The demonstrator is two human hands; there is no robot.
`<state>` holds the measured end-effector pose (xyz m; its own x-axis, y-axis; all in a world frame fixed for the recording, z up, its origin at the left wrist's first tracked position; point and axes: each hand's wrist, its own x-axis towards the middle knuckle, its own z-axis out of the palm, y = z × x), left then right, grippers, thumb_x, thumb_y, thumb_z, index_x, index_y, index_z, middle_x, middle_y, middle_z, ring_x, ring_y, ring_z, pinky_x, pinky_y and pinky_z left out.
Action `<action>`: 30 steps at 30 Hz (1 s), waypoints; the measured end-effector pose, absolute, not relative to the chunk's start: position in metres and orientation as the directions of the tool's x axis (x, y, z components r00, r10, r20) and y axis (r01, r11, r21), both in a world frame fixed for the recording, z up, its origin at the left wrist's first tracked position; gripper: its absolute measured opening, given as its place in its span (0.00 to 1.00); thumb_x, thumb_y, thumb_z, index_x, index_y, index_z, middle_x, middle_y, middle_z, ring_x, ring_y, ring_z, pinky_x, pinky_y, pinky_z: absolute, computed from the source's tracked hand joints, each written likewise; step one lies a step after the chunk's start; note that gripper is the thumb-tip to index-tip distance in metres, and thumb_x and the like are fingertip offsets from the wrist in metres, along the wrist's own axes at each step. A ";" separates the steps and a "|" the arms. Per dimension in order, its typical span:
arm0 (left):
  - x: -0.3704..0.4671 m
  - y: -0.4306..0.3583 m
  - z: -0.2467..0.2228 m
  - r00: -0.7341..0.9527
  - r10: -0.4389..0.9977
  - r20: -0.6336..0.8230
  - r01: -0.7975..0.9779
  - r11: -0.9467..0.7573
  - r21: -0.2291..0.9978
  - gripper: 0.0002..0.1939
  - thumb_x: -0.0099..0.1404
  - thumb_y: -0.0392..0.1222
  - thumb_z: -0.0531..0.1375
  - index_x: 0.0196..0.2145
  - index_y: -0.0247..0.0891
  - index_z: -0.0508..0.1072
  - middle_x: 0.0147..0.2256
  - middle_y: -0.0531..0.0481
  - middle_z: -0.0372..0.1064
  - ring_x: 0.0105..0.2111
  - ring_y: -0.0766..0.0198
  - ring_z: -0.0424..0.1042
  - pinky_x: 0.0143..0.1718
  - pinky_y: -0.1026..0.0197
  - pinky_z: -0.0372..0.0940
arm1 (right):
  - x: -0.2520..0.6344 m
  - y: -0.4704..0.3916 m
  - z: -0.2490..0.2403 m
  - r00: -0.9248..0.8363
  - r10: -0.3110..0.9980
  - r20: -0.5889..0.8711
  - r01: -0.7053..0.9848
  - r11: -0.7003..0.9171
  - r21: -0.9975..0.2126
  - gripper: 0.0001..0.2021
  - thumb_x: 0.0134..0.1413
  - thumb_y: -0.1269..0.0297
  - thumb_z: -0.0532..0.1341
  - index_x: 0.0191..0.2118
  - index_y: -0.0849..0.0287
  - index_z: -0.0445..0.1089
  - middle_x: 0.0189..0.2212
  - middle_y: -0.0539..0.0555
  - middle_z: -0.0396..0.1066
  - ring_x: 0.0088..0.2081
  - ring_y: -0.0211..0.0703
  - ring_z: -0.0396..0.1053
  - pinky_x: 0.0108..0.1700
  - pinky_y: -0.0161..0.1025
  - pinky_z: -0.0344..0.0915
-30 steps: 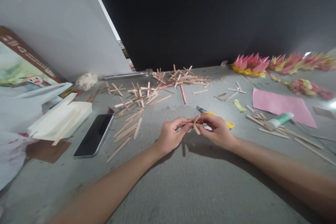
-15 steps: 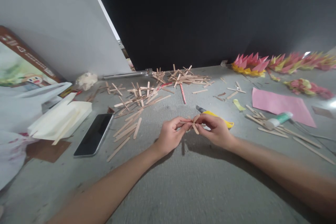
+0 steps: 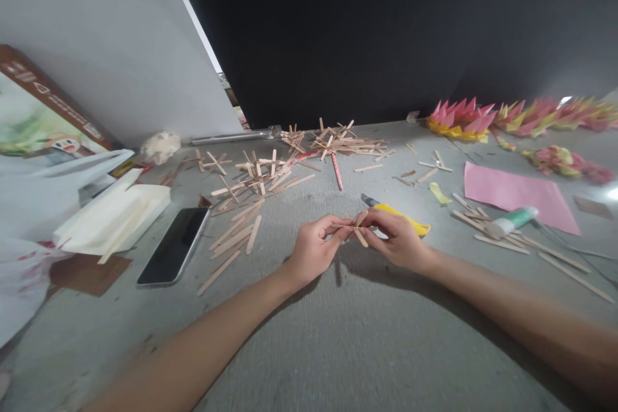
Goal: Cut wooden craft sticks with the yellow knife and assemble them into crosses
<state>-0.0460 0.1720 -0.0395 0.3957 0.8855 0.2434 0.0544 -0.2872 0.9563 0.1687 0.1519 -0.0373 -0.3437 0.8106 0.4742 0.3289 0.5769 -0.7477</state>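
Observation:
Just above the grey surface, my left hand (image 3: 316, 246) and my right hand (image 3: 400, 238) meet fingertip to fingertip. Between them they pinch small crossed wooden sticks (image 3: 361, 238), one end pointing down and another up. The fingers of both hands are closed on the sticks and partly hide where they cross. A yellow utility knife (image 3: 410, 222) lies right behind my right hand, its dark tip pointing left. Loose wooden sticks (image 3: 232, 241) are spread to the left of my left hand.
Behind the hands lie piled crossed sticks (image 3: 347, 141) and a red patterned stick (image 3: 337, 172). At left are a phone (image 3: 174, 246), a white box (image 3: 111, 219) and a plastic bag. Pink paper (image 3: 521, 196), a glue stick (image 3: 512, 221), more sticks and paper flowers (image 3: 461, 119) lie at right.

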 end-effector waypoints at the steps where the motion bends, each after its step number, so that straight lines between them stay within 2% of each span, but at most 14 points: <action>1: -0.046 0.172 -0.039 0.391 0.889 0.240 0.061 -0.285 0.957 0.17 0.70 0.53 0.66 0.43 0.36 0.82 0.42 0.40 0.84 0.40 0.55 0.84 0.44 0.58 0.77 | 0.169 0.152 -0.038 -0.345 0.808 0.478 0.334 0.582 -0.742 0.05 0.72 0.64 0.59 0.44 0.54 0.73 0.36 0.53 0.77 0.36 0.41 0.74 0.40 0.38 0.70; 5: -0.046 0.171 -0.039 0.383 0.892 0.239 0.083 -0.291 0.953 0.18 0.70 0.55 0.65 0.43 0.36 0.82 0.42 0.40 0.84 0.40 0.55 0.84 0.43 0.58 0.77 | 0.170 0.153 -0.039 -0.353 0.800 0.484 0.340 0.592 -0.731 0.05 0.72 0.65 0.59 0.45 0.54 0.73 0.37 0.53 0.77 0.37 0.41 0.74 0.41 0.39 0.71; 13: -0.047 0.171 -0.034 0.392 0.880 0.269 0.114 -0.336 0.935 0.16 0.72 0.53 0.64 0.42 0.37 0.82 0.40 0.42 0.84 0.41 0.57 0.83 0.44 0.59 0.75 | 0.168 0.154 -0.038 -0.304 0.801 0.517 0.333 0.597 -0.730 0.05 0.71 0.64 0.60 0.44 0.54 0.73 0.38 0.54 0.79 0.38 0.43 0.76 0.41 0.40 0.72; 20: -0.039 0.173 -0.029 0.428 0.885 0.183 -0.122 -0.144 0.982 0.16 0.67 0.50 0.69 0.46 0.37 0.77 0.47 0.41 0.80 0.46 0.57 0.82 0.50 0.57 0.75 | 0.165 0.155 -0.035 -0.271 0.842 0.466 0.319 0.535 -0.782 0.08 0.73 0.59 0.58 0.43 0.53 0.73 0.38 0.55 0.78 0.40 0.44 0.77 0.44 0.42 0.72; 25: -0.039 0.175 -0.032 0.474 0.870 0.132 -0.162 -0.062 0.985 0.19 0.66 0.50 0.70 0.48 0.38 0.75 0.45 0.42 0.80 0.43 0.58 0.81 0.46 0.58 0.76 | 0.166 0.155 -0.037 -0.259 0.857 0.446 0.250 0.506 -0.826 0.07 0.72 0.59 0.59 0.45 0.53 0.73 0.38 0.54 0.78 0.39 0.44 0.77 0.43 0.41 0.73; 30: -0.039 0.176 -0.031 0.434 0.894 0.111 -0.110 -0.070 0.991 0.18 0.65 0.50 0.71 0.46 0.37 0.77 0.41 0.44 0.81 0.34 0.62 0.80 0.41 0.59 0.76 | 0.164 0.156 -0.042 -0.246 0.874 0.419 0.226 0.472 -0.852 0.09 0.72 0.55 0.60 0.46 0.53 0.70 0.38 0.55 0.77 0.38 0.45 0.76 0.42 0.43 0.74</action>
<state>-0.0388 0.1760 -0.0310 0.4339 0.8941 0.1112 -0.1103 -0.0698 0.9914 0.1639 0.1562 -0.0423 -0.2455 0.8741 0.4192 0.2257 0.4721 -0.8522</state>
